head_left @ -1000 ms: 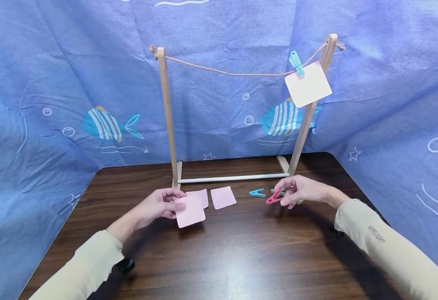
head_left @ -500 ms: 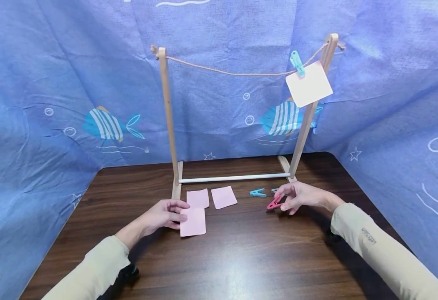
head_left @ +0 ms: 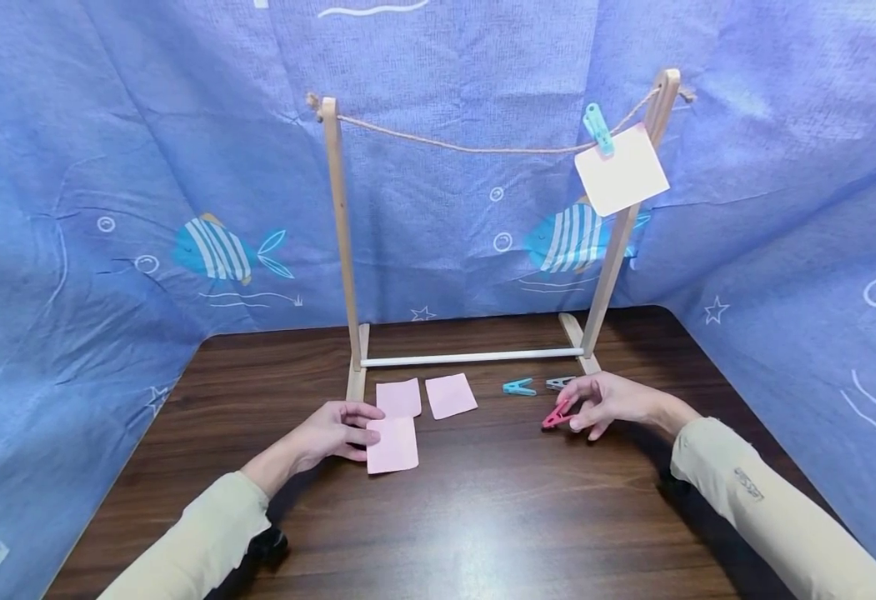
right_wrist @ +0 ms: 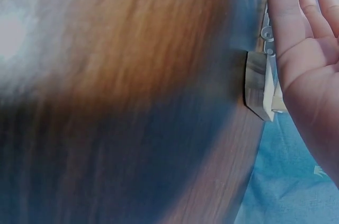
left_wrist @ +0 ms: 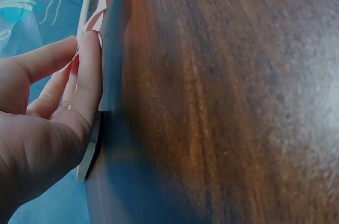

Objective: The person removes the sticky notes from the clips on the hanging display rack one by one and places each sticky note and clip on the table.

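My left hand (head_left: 332, 435) pinches a pink paper square (head_left: 392, 446) by its left edge, low over the table. In the left wrist view, thumb and fingers of the left hand (left_wrist: 53, 102) close on paper seen nearly edge-on. Behind it lie two more pink squares, one on the left (head_left: 398, 397) and one on the right (head_left: 451, 395). A red clothespin (head_left: 556, 414) is pinched between thumb and fingers of my right hand (head_left: 603, 402), close over the table. Beside that hand lie a light-blue clothespin (head_left: 518, 387) and a grey clothespin (head_left: 560, 383).
A wooden frame (head_left: 342, 225) stands at the back of the dark table (head_left: 483, 517), a sagging rope (head_left: 453, 147) strung between its posts. Near the right post, a light-blue clothespin (head_left: 598, 130) holds a tilted paper square (head_left: 623, 172) on the rope. Blue fish-print cloth (head_left: 438, 250) surrounds the table.
The left hand has brought its paper square lower and nearer the front, uncovering more of the square behind. My right hand has moved slightly forward with the red clothespin, exposing the grey one.
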Demonstrator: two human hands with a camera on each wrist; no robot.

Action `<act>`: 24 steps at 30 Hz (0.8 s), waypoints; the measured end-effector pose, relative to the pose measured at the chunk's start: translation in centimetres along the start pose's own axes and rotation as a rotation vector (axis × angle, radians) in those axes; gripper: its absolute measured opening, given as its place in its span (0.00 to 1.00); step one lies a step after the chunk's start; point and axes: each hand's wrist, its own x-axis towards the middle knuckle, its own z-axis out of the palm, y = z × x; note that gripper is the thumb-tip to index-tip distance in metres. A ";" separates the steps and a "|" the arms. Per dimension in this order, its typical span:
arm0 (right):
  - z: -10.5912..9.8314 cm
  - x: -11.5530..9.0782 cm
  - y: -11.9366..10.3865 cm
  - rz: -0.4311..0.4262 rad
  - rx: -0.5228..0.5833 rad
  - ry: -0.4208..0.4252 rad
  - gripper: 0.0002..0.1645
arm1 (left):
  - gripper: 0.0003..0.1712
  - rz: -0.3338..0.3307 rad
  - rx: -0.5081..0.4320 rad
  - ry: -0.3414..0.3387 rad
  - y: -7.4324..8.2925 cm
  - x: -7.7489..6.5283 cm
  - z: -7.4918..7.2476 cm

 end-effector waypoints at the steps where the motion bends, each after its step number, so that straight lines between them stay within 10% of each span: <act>1: 0.0 0.0 0.1 0.002 0.000 0.002 0.23 | 0.27 -0.002 0.001 0.001 0.0 0.0 0.0; 24: -0.2 -1.7 0.2 0.053 -0.120 0.054 0.21 | 0.27 -0.028 0.023 0.010 0.2 -0.6 -1.3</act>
